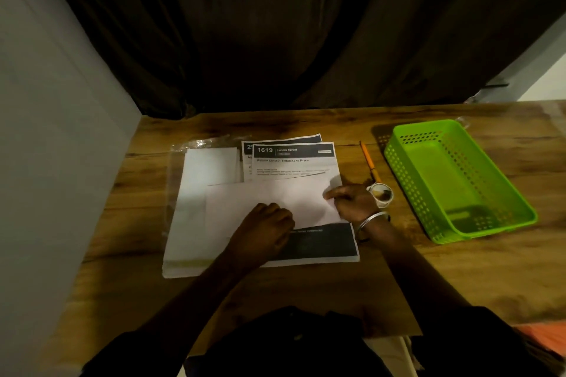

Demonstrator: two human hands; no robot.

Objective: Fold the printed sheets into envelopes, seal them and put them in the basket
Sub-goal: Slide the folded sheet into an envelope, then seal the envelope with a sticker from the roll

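Top printed sheet (294, 162), headed "1619", lies on the counter (128, 208) directly under both hands, with a second sheet (284, 138) showing beyond it. A white panel (245, 199) lies across its middle; I cannot tell whether this is a folded-up flap or an envelope. Left hand (265, 225): fingers curled into a loose fist, knuckles down on the panel and gripping nothing, probably to pin the paper so it cannot slide. Right hand (349, 200): thumb and fingertips drawn together at the panel's right edge, apparently pinching it, likely to line up or crease that edge. The stack of envelopes (196, 193) in its clear wrapper sits just left of the left hand. A tape roll (381, 193) touches the back of the right hand and is handy for sealing. A pencil (369, 162) lies just beyond the roll. The green basket (401, 171) stands farther right of the right hand, with nothing inside yet. Judgement: folding of the first sheet is under way, and sealing is not yet begun.
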